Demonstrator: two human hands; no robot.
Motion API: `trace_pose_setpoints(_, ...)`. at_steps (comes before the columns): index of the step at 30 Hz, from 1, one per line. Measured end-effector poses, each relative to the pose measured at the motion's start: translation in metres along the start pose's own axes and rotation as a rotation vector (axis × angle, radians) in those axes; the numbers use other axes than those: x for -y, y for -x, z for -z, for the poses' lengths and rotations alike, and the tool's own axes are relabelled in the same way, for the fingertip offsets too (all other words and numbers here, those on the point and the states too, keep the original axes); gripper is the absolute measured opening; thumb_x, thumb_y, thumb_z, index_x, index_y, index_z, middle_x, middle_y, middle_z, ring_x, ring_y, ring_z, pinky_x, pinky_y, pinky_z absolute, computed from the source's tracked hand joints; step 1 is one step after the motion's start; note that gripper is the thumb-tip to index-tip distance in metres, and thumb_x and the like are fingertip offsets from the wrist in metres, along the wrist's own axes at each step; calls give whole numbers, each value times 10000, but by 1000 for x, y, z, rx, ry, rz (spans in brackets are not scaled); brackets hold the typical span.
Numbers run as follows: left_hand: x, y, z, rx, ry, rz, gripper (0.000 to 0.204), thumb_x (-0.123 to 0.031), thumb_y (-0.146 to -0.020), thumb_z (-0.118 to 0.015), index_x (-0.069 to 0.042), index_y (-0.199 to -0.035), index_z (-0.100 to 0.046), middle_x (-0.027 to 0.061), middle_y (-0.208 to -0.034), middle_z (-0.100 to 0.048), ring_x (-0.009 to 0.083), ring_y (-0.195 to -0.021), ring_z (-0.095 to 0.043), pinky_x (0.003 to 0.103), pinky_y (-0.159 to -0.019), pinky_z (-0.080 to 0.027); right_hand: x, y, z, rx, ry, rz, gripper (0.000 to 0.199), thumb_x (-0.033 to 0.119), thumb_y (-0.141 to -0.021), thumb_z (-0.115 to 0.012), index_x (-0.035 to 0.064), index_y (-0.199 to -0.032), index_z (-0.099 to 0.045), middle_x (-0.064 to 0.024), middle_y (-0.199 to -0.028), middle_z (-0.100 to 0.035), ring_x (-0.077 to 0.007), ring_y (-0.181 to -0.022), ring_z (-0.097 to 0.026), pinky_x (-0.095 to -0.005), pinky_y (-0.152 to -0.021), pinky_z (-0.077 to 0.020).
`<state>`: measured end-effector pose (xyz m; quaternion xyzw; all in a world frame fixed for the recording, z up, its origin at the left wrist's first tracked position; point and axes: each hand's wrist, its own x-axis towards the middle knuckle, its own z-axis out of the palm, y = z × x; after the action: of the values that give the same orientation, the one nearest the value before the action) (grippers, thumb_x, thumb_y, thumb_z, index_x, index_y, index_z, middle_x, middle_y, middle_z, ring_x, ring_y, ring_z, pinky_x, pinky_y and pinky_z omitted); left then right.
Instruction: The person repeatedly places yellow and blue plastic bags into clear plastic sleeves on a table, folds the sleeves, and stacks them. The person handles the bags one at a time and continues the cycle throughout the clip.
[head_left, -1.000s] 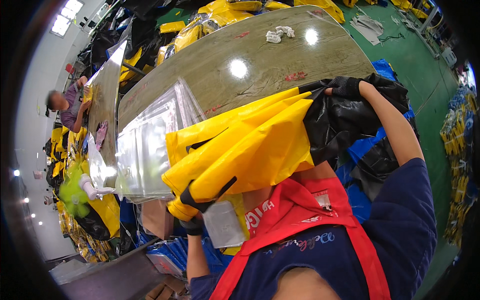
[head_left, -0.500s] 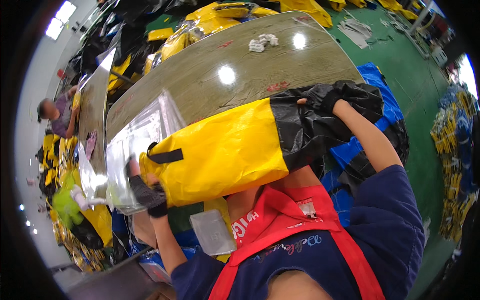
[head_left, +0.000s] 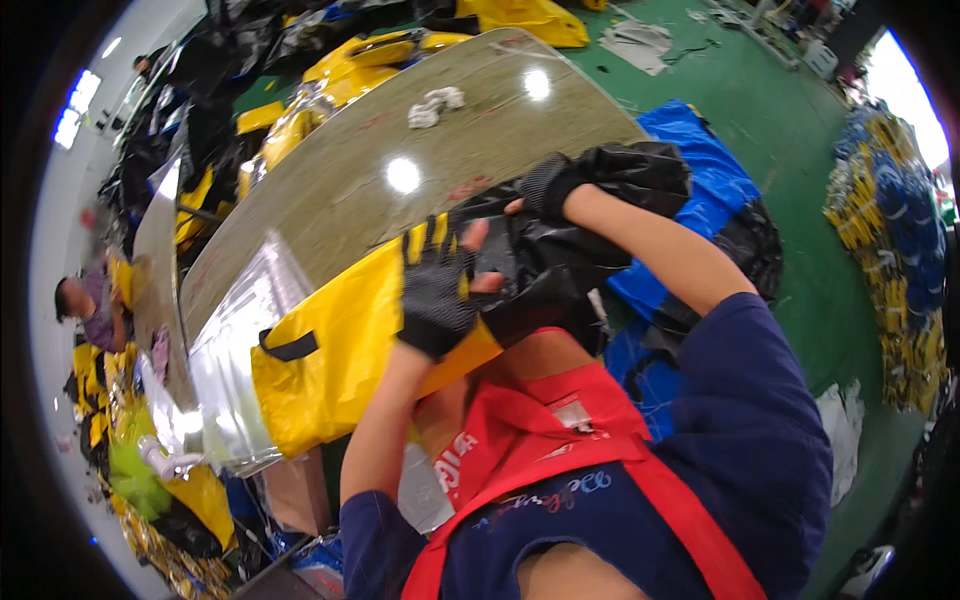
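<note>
A long yellow and black bag (head_left: 335,350) lies across the near side of the table, its yellow end to the left with a black strap loop (head_left: 290,347). My left hand (head_left: 438,300), in a dark fingerless-tipped glove, is spread over the bag where yellow meets black. Its fingers are apart and grip nothing. Further right, my right hand (head_left: 548,187), gloved alike, is closed on the crumpled black part. Under the bag's yellow end lies a stack of clear plastic sleeves (head_left: 225,390).
The table (head_left: 330,190) carries a crumpled white cloth (head_left: 436,106). A blue and black bag (head_left: 700,170) hangs down at the right. Bundles of yellow and blue goods (head_left: 885,270) stand at far right. Another person (head_left: 98,310) works at the left.
My left hand has moved right from the bag's yellow end to its middle, letting go and spreading its fingers. The yellow end now rests on the plastic sleeves. The view has shifted.
</note>
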<state>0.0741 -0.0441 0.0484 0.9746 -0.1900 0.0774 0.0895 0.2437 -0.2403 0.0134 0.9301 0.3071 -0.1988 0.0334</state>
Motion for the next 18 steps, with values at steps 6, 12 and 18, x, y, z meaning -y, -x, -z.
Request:
trace_pose_setpoints(6, -7, -3, -76, 30, -95, 185, 790, -665, -806, -480, -206, -1434, -342, 156, -1501, -270, 365, -1415, -143, 658, -1062, -32, -67, 101, 22, -484, -7, -32, 294, 415, -829, -573, 145, -880, -679, -97, -898, -620, -297, -909, -584, -421, -840, -426)
trace_pose_setpoints(12, -32, -67, -59, -235, 129, -86, 817, -608, -774, -536, -63, -1367, -400, 214, -1363, -414, 403, -1291, -319, 608, -1062, -152, -93, 95, -36, -643, -211, -114, 263, 413, -803, -619, 159, -851, -664, -72, -929, -627, -275, -936, -574, -431, -833, -419)
trace_pose_setpoints(18, -40, -70, -97, -139, 51, 76, 978, -740, -685, -541, -77, -1388, -390, 228, -1431, -324, 431, -1341, -238, 623, -1079, -53, -77, 132, -99, -1302, -2026, -338, 454, 175, -782, -764, -5, -1155, -580, -106, -1178, -590, -214, -1097, -543, -332, -952, -425)
